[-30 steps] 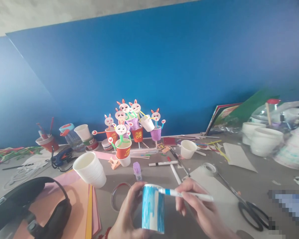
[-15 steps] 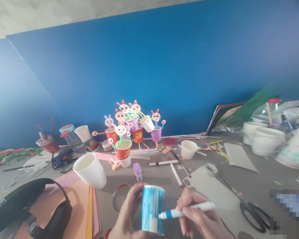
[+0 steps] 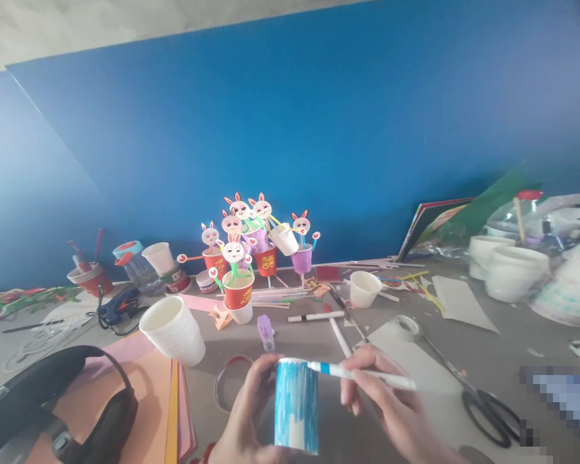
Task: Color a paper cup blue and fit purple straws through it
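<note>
A paper cup (image 3: pixel 296 403) streaked with blue ink, a white patch left low on its side, is gripped by my left hand (image 3: pixel 249 412) from the left. My right hand (image 3: pixel 384 390) pinches a white marker with a blue band (image 3: pixel 336 370). The marker's tip is at the cup's upper right edge. Just beyond the cup lie a purple glitter tube (image 3: pixel 265 332) and a roll of tape (image 3: pixel 229 383). A white marker with a red end (image 3: pixel 339 336) rests behind my right hand.
Rabbit-faced cup figures (image 3: pixel 234 251) stand at the back. A stack of white cups (image 3: pixel 174 332) leans at left, near coloured paper (image 3: pixel 149 399) and a black headset-like object (image 3: pixel 43 399). Scissors (image 3: pixel 488 412), a clear tape roll (image 3: pixel 406 327) and a white cup (image 3: pixel 365 288) are to the right.
My right hand has moved the marker up from the cup's lower right side to its upper edge. The cup stays in my left hand, nearly unmoved.
</note>
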